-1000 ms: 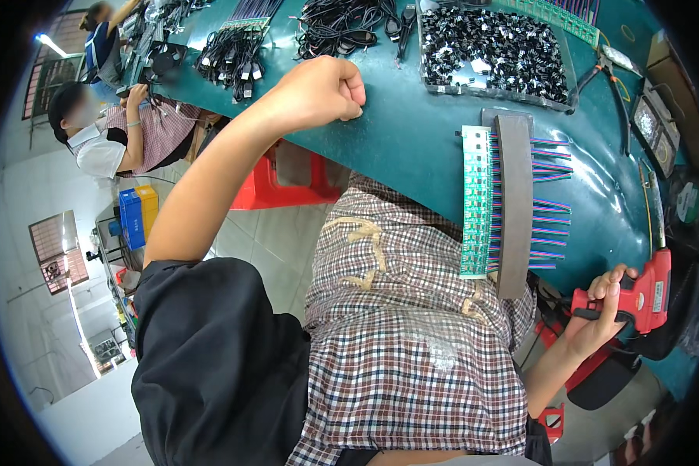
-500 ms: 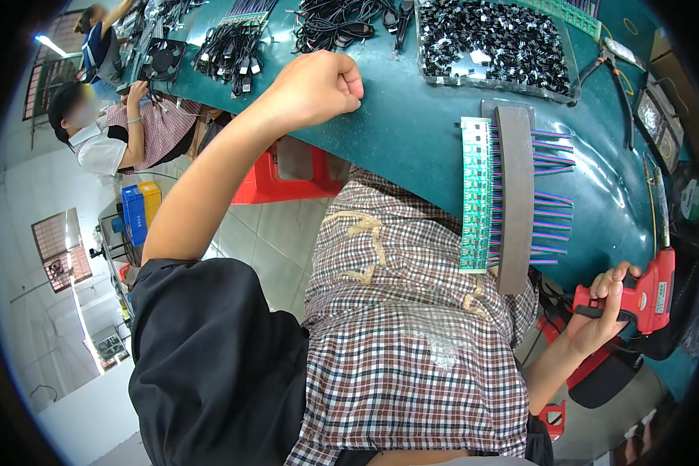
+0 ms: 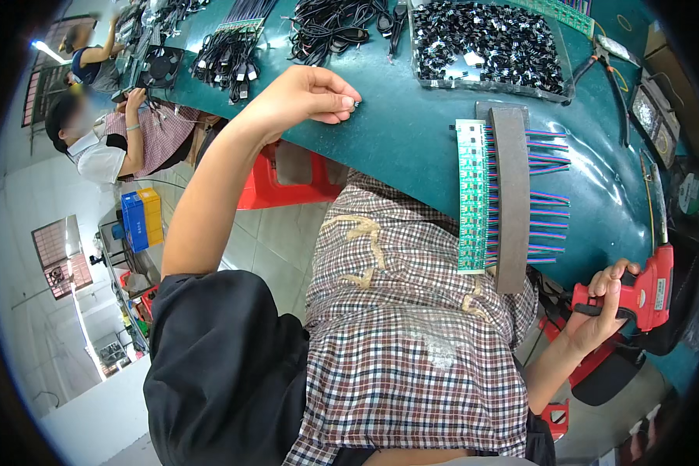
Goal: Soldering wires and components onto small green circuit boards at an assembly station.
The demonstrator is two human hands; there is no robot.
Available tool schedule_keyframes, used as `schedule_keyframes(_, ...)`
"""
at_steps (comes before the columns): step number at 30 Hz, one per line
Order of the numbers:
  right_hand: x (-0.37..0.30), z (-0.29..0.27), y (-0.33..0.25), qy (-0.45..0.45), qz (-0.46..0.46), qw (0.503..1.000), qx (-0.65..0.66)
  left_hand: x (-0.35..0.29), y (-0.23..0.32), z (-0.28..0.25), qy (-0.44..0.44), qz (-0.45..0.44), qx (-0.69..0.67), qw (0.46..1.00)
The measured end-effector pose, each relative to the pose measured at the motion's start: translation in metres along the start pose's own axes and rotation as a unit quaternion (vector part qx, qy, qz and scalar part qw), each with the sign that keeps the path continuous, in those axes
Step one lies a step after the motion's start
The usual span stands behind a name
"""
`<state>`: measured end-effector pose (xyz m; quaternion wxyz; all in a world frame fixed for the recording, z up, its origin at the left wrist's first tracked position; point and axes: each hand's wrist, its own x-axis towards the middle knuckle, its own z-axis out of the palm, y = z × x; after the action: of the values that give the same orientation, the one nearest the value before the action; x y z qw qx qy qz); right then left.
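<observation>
My left hand [image 3: 303, 101] is over the green table at its near edge, thumb and fingertips pinched on a tiny dark-and-light piece [image 3: 356, 102] too small to name. At the right, my right hand [image 3: 594, 318] is wrapped round the handle of a red soldering gun [image 3: 651, 295], whose thin metal tip points away from me. Between the hands lies a strip of green circuit boards [image 3: 471, 202] beside a long dark bar [image 3: 509, 210]. Thin coloured wires [image 3: 550, 227] run from the strip under the bar and stick out to its right.
A clear tray [image 3: 489, 87] heaped with small black parts stands at the back. Bundles of black cables [image 3: 330, 31] and USB leads [image 3: 229, 62] lie to its left. Pliers [image 3: 598, 66] rest at the back right. Two people work at the far left; a red stool [image 3: 283, 182] stands below the table.
My left hand has turned and its fingers have straightened from a fist-like curl, bringing a tiny piece at the fingertips into sight. My right hand and the soldering gun have hardly moved.
</observation>
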<state>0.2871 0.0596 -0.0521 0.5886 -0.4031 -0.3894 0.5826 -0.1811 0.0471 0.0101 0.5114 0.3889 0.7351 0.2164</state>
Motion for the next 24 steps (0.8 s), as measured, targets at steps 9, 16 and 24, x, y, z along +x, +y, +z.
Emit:
schedule_keyframes(9, 0.000, 0.000, 0.000, 0.003, -0.005, 1.000, -0.002, -0.006, 0.003, 0.009, -0.027, -0.001, -0.137, 0.990)
schedule_keyframes(16, 0.000, 0.001, 0.000, 0.007, -0.009, 1.000, -0.005, -0.011, 0.017, 0.016, -0.025, 0.007, -0.164, 0.986)
schedule_keyframes(24, -0.001, 0.002, 0.000, 0.005, -0.008, 1.000, -0.003, -0.013, 0.024, 0.019, -0.016, 0.006, -0.168, 0.986)
